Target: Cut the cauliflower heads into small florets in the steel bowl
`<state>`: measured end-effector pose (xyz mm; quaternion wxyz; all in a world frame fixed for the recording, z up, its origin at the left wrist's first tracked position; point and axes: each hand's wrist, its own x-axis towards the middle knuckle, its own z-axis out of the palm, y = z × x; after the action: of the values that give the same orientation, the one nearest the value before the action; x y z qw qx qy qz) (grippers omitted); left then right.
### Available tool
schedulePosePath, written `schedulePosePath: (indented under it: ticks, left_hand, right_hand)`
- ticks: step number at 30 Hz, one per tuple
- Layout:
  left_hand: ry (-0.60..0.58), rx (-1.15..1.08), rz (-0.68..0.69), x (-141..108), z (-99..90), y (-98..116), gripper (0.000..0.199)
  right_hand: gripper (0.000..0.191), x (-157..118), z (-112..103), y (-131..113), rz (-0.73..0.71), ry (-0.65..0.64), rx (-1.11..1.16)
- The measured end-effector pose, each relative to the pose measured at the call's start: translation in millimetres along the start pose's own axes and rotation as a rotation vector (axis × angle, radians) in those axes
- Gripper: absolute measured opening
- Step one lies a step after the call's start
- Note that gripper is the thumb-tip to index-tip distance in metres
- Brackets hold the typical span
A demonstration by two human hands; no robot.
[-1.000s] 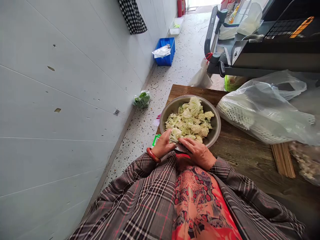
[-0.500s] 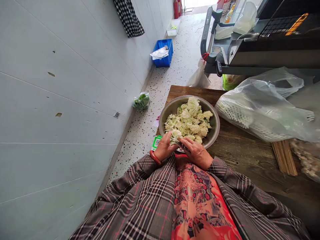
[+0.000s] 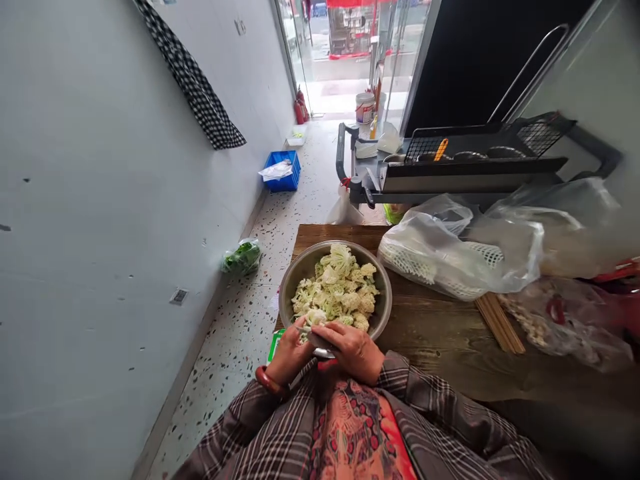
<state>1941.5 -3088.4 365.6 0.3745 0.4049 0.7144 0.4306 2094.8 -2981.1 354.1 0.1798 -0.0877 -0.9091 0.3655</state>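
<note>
Over the near rim of a metal bowl (image 3: 385,303), my left hand (image 3: 287,353) is closed on a piece of cauliflower (image 3: 316,317). My right hand (image 3: 356,350) grips a small knife (image 3: 321,340); its grey blade shows by the fingers, pointing toward the piece, while the handle is hidden in the palm. Cut cauliflower florets (image 3: 345,293) are heaped in the bowl, which stands on a dark wooden table (image 3: 425,333).
Plastic bags with white foam netting (image 3: 415,260) lie right of the bowl, beside wooden sticks (image 3: 500,323) and a bag of pale pieces (image 3: 540,320). Behind stands a black cart (image 3: 470,180). Bagged greens (image 3: 243,258) and a blue crate (image 3: 283,171) are on the floor by the wall.
The head view has tilted up and turned right, bringing the doorway and more of the cart into sight. Both hands stay at the bowl's near rim; the knife blade shows more clearly.
</note>
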Motion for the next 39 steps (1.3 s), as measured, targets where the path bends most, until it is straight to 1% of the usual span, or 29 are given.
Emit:
schedulePosePath:
  ticks: [4,7,12,14,16,19,23,28,35,38,39]
  left_hand:
    - [-0.002,0.122,0.027,-2.2,2.4,-7.7,0.033]
    - [-0.002,0.157,0.025,-3.8,5.9,-12.2,0.028]
    - [0.122,0.147,0.003,-1.2,15.9,-16.8,0.020]
    - [0.167,0.138,-0.015,1.3,18.7,-16.1,0.020]
    - [0.186,0.109,-0.023,3.6,20.5,-13.5,0.022]
    - [0.190,0.067,-0.031,5.5,22.4,-9.3,0.025]
    - [0.192,0.057,-0.024,6.1,24.9,-8.6,0.031]
    - [0.189,0.069,-0.036,5.4,24.3,-9.2,0.032]
    - [0.185,0.131,-0.063,7.7,18.8,-5.7,0.026]
    - [0.176,0.124,-0.064,7.3,16.8,-9.3,0.026]
    - [0.170,0.099,-0.066,5.9,16.0,-12.1,0.027]
  right_hand:
    - [0.044,-8.1,8.0,2.5,-0.005,0.041,0.049]
    - [0.046,-11.8,14.7,1.3,-0.008,0.057,0.018]
    - [0.048,-13.1,21.4,-4.0,0.047,0.055,-0.091]
    - [0.047,-13.2,24.1,-5.1,0.079,0.087,-0.096]
    - [0.045,-13.8,26.9,-5.5,0.114,0.133,-0.077]
    - [0.041,-15.7,30.1,-5.6,0.147,0.199,-0.023]
    - [0.039,-17.2,32.0,-5.4,0.143,0.257,0.049]
    - [0.035,-15.8,34.1,-5.3,0.180,0.266,0.080]
    - [0.034,-10.7,39.2,-5.9,0.192,0.296,0.079]
    - [0.034,-9.4,40.0,-2.7,0.212,0.283,0.087]
    - [0.033,-9.5,39.6,0.1,0.239,0.300,0.085]
